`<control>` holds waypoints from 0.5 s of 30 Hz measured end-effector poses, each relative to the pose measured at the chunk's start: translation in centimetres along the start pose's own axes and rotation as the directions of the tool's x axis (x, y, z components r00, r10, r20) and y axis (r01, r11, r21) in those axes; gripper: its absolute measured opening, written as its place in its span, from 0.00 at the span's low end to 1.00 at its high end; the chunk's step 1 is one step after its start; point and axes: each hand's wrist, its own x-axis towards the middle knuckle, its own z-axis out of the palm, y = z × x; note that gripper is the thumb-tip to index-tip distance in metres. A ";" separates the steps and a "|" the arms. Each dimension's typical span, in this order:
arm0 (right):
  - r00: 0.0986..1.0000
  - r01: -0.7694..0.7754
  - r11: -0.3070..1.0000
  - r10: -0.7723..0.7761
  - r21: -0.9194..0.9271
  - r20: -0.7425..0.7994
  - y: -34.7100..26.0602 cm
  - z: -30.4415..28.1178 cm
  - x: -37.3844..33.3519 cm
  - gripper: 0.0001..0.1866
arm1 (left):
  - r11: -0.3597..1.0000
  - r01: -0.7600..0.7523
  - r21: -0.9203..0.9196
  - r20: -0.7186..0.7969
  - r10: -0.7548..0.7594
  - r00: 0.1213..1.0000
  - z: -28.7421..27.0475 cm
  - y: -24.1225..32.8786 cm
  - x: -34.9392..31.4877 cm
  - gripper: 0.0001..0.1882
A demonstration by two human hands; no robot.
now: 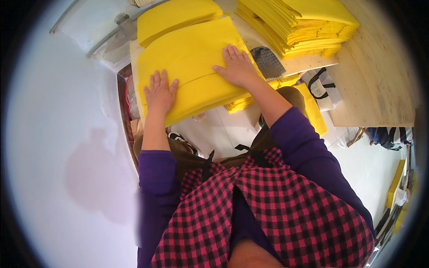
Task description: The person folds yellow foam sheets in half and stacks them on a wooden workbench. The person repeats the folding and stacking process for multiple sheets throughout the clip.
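Observation:
A folded piece of yellow cloth-like sheet (192, 58) lies before me on a pale wooden table, its near edge hanging a little over the front. My left hand (161, 94) rests flat on its left part, fingers stretched out and apart. Farther right, my right hand (237, 67) presses flat near the sheet's right edge, fingers also extended. A crease runs across the sheet between the hands. Behind it lies another folded yellow piece (178, 18). Neither hand grips anything.
A tall stack of folded yellow sheets (308, 31) stands at the far right of the table. Beside my right hand is a dark grey textured pad (268, 61). A white bag with black handles (322, 89) is below right. A white wall (67, 134) borders the left.

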 end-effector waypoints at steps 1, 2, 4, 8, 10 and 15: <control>1.000 -0.003 1.000 0.003 0.000 0.002 0.0 -0.1 -0.1 0.44 | 1.000 0.024 0.011 0.008 -0.024 1.000 -0.1 -0.6 0.0 0.35; 1.000 -0.007 1.000 0.007 0.000 0.005 0.0 -0.2 -0.1 0.44 | 0.999 0.036 0.018 -0.004 -0.036 0.999 -0.3 -1.3 0.0 0.35; 1.000 -0.008 1.000 0.008 0.000 0.007 -0.1 -0.3 -0.2 0.44 | 0.994 0.100 -0.050 0.000 -0.100 0.995 -0.4 -3.0 -0.6 0.35; 1.000 -0.009 1.000 0.009 0.003 0.016 0.0 -0.4 -0.4 0.44 | 0.977 0.199 -0.077 0.011 -0.199 0.980 -0.2 -5.8 -1.2 0.35; 1.000 0.005 0.999 -0.004 0.041 -0.004 0.3 -0.4 -0.4 0.43 | 0.972 0.205 -0.119 -0.003 -0.206 0.978 -0.2 -6.6 -1.5 0.35; 0.993 0.052 0.987 -0.035 0.150 -0.115 2.7 -1.3 -1.4 0.38 | 0.931 0.179 -0.319 -0.143 -0.234 0.962 -1.7 -7.7 -3.1 0.32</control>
